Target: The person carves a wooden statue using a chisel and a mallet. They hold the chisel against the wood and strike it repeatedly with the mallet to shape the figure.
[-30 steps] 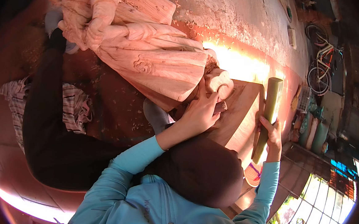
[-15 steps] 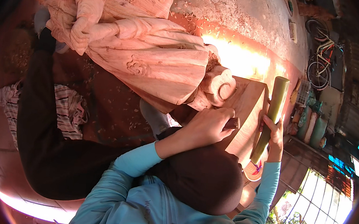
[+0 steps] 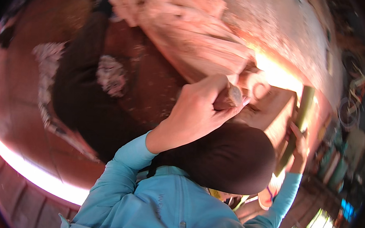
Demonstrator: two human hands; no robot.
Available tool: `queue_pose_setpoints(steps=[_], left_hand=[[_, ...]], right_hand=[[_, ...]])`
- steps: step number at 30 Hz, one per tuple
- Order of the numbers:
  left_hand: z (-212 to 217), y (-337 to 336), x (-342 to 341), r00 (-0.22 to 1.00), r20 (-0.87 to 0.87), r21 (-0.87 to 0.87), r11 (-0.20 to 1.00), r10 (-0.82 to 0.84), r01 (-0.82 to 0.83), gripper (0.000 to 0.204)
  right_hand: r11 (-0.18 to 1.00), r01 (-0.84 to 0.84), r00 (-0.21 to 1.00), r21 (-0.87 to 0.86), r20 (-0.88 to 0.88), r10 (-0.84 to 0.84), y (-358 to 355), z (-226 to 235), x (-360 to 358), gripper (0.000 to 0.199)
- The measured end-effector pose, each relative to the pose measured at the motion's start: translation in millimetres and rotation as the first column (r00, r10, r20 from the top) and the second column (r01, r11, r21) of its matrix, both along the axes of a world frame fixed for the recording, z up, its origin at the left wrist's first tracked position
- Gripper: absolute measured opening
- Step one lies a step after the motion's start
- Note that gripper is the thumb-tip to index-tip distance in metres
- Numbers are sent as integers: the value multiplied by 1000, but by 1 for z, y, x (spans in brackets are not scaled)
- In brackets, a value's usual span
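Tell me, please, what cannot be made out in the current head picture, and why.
In the head view:
Far end of the brown, round-ended tool: hidden by the left hand.
Middle of the long green bar: partly covered by the right hand.
Pale carved wooden figure: cut off by the upper edge, details blurred.
Crumpled pale cloth: partly behind the dark-trousered leg.

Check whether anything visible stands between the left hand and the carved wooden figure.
Nothing visible does. The left hand, closed around a brown handle, overlaps the lower end of the carved wooden figure in this view; whether they touch cannot be told.
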State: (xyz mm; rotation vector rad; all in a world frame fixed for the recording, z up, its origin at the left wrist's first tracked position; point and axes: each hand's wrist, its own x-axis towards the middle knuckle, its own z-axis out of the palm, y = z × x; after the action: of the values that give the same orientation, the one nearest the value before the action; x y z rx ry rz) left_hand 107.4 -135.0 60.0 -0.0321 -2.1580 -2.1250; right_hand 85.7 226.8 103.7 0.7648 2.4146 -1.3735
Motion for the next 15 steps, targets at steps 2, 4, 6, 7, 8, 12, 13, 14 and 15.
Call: queue_pose_setpoints(steps=[2,4,6,7,8,12,13,14,15], left_hand=[[21,-41,21,965,-108,-28,969,241,-245,21],[38,-86,56,823,-255,12,853,507,-521,19],[51,-127,98,594,-333,65,646,733,-761,16],[54,-149,119,470,-342,90,526,814,-846,15],[57,-172,141,385,-363,32,425,848,-905,14],[29,-250,220,222,-342,-630,-48,913,-775,27],[2,-272,241,222,-407,-769,-201,886,-607,37],[-22,-287,257,223,-334,-843,-185,916,-504,38],[-45,-298,270,219,-256,-905,-154,942,-397,39]], right_hand=[[998,-36,999,-41,12,37,7,-2,4,18],[995,-28,998,-98,46,33,22,-8,6,20],[992,-17,1000,-129,-19,15,19,-13,8,19],[991,-37,999,-126,-25,34,20,-14,9,20],[988,-50,999,-146,-13,48,30,-15,10,21],[990,-37,999,-136,-12,36,57,-17,11,57],[990,-45,999,-134,-16,43,58,-19,8,56],[991,-52,999,-126,-12,51,60,-19,5,56],[992,-52,999,-117,-8,51,64,-18,4,56]])
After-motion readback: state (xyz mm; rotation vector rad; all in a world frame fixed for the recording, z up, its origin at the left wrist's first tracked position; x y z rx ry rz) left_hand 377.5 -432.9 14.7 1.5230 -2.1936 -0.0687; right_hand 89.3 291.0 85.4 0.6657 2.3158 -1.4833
